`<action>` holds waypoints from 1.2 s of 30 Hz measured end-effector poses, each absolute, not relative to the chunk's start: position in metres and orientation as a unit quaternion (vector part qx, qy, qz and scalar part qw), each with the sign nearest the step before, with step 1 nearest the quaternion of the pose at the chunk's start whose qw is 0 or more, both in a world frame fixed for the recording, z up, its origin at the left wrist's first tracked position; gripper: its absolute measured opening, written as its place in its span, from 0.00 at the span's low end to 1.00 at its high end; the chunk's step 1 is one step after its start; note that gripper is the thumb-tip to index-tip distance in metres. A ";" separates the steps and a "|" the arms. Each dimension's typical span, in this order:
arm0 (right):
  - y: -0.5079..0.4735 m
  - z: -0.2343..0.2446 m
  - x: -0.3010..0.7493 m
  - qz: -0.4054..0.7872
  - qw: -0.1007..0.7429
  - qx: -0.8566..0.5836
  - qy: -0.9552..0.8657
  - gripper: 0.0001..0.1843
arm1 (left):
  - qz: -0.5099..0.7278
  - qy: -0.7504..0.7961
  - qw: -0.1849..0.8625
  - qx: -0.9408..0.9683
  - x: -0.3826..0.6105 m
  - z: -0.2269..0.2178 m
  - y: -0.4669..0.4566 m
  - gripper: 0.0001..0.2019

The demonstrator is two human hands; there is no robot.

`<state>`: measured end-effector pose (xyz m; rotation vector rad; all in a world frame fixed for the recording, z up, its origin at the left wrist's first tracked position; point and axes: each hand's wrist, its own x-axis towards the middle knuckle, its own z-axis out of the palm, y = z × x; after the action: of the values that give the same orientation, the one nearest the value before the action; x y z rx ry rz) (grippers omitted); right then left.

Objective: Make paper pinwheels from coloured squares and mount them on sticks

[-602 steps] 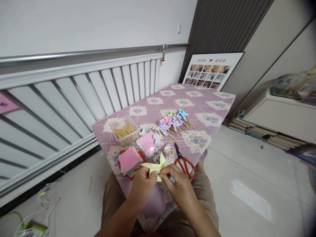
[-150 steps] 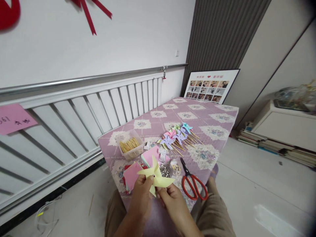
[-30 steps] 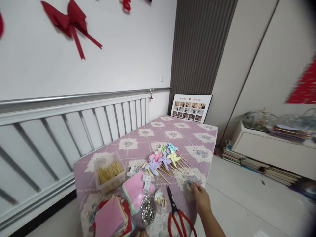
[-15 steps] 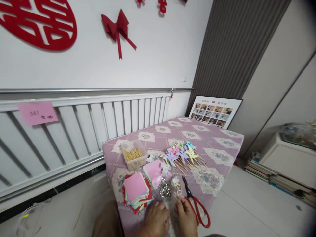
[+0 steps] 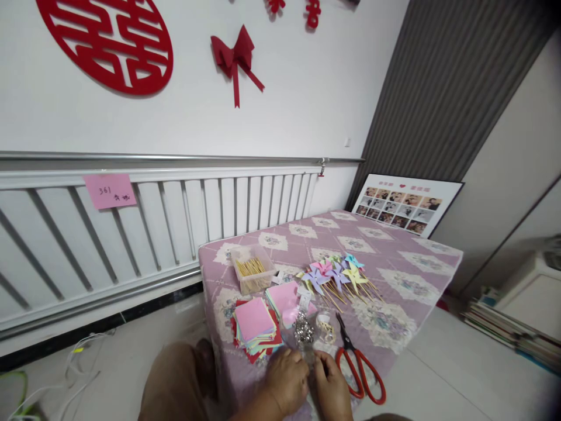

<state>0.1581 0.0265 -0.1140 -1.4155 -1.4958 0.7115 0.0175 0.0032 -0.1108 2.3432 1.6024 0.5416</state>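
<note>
My left hand (image 5: 287, 379) is at the table's near edge, fingers curled in; what they hold, if anything, is hidden. Close beside it, my right hand (image 5: 329, 383) pinches thumb against fingers at something too small to make out. A greyish, see-through patch like plastic shows between them. Just beyond lies a pile of shiny metal pieces (image 5: 304, 328), seemingly in a clear bag with a white label. To its right is a clear packet of small pale pieces (image 5: 326, 330). Red-handled scissors (image 5: 362, 374) lie by my right hand, and stacked coloured paper squares (image 5: 254, 320) by my left.
Several paper pinwheels (image 5: 339, 275) on sticks lie mid-table. A plastic box of wooden sticks (image 5: 253, 272) stands at the left, near more pink paper (image 5: 287, 297). A radiator (image 5: 228, 204) runs behind the table (image 5: 381, 316); a photo board (image 5: 403, 204) leans at the far end.
The view has turned left, so everything on the table appears farther right. My hands remain close together at the near edge, the fingers much as before. The objects on the table have not moved.
</note>
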 end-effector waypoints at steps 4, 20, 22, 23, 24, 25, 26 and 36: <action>0.026 -0.116 0.157 0.286 0.464 -0.569 -0.616 0.17 | 0.178 0.549 0.126 0.807 0.018 -0.108 0.003 0.08; 0.023 -0.125 0.154 0.275 0.441 -0.572 -0.634 0.17 | 0.297 0.528 0.183 0.774 0.007 -0.097 -0.015 0.08; 0.023 -0.125 0.153 0.275 0.438 -0.572 -0.637 0.17 | 0.341 0.538 0.178 0.750 -0.005 -0.086 -0.024 0.09; 0.023 -0.126 0.153 0.276 0.437 -0.571 -0.638 0.17 | 0.363 0.539 0.168 0.741 -0.014 -0.079 -0.026 0.09; 0.022 -0.126 0.153 0.277 0.435 -0.570 -0.639 0.17 | 0.393 0.546 0.148 0.725 -0.025 -0.071 -0.025 0.09; 0.022 -0.127 0.152 0.278 0.433 -0.571 -0.640 0.17 | 0.415 0.563 0.126 0.704 -0.038 -0.063 -0.022 0.09; 0.022 -0.128 0.152 0.278 0.431 -0.572 -0.640 0.17 | 0.426 0.584 0.106 0.683 -0.051 -0.057 -0.016 0.10; 0.022 -0.132 0.150 0.267 0.428 -0.575 -0.644 0.17 | 0.277 0.671 0.040 0.686 -0.107 -0.055 0.032 0.11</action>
<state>0.1504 0.0219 -0.1316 -1.4352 -1.6092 0.6655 -0.1066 0.0319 -0.0549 2.1033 2.0572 0.8494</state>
